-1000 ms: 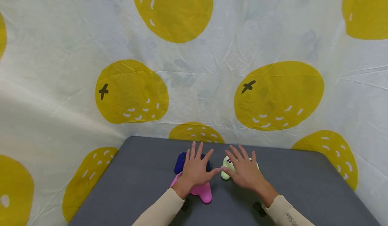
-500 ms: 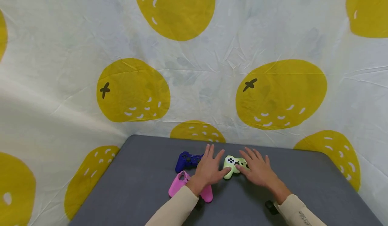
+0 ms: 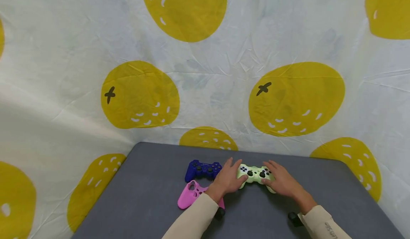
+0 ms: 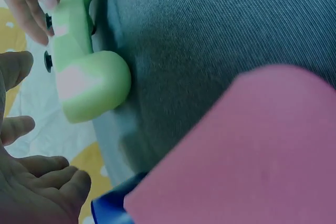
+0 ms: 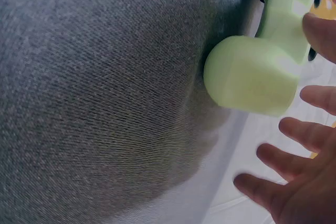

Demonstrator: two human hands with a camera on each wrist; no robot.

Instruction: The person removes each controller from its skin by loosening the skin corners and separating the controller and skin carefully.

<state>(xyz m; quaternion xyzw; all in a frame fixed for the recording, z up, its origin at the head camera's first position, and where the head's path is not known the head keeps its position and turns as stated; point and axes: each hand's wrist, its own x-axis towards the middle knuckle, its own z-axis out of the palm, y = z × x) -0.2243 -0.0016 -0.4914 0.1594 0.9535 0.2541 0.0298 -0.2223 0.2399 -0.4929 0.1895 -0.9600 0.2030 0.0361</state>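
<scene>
Grip slack on both sides: L hand (image 3: 226, 178) & R hand (image 3: 282, 180) have fingers parted, nothing clasped; can't tell if either thumb touches the green controller (image 3: 256, 176). Head view, L to R: pink cover (image 3: 187, 197) lies on grey table (image 3: 147, 196), approx. 8 o'clock from green controller, its R part hidden under L hand's wrist & beige L sleeve (image 3: 192, 220). Blue controller (image 3: 202, 170) sits face up at pink cover's 12–1 o'clock, v. close; can't tell if they touch. L hand's next, at green controller's 9 o'clock. Green controller is face up on table, btwn the 2 hands. R hand's at its 3 o'clock, w/ beige R sleeve (image 3: 320, 220) running off twd 4–5. At 12, beyond table: white cloth (image 3: 211, 100) w/ yellow shapes.
</scene>
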